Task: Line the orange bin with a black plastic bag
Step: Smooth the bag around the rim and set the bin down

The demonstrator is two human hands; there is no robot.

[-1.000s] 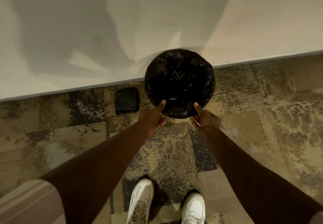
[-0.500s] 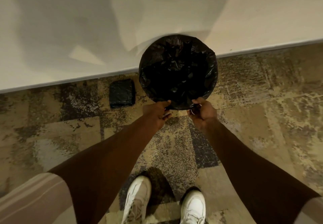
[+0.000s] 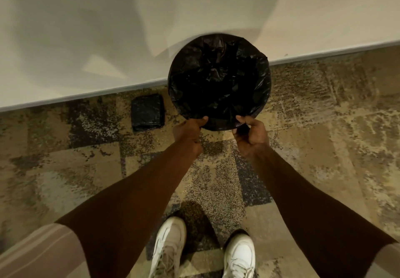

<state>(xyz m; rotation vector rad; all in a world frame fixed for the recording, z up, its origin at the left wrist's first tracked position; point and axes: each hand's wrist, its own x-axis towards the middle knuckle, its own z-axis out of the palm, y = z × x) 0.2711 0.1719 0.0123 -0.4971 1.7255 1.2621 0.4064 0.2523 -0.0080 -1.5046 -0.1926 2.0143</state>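
A round bin stands on the carpet against the wall, seen from above. A crinkled black plastic bag (image 3: pixel 218 82) covers its mouth and rim, so no orange of the bin shows. My left hand (image 3: pixel 189 131) pinches the bag's edge at the near rim, thumb on top. My right hand (image 3: pixel 249 133) grips a bunched bit of the bag's edge at the near rim, a little to the right, fingers curled.
A folded stack of black bags (image 3: pixel 147 112) lies on the carpet just left of the bin, by the baseboard. A pale wall (image 3: pixel 151 28) rises behind the bin. My white shoes (image 3: pixel 168 247) stand on the patterned carpet below.
The view has shifted closer over the bin. Both hands went from thumbs resting on the near rim to fingers curled and gripping the bag's edge there.
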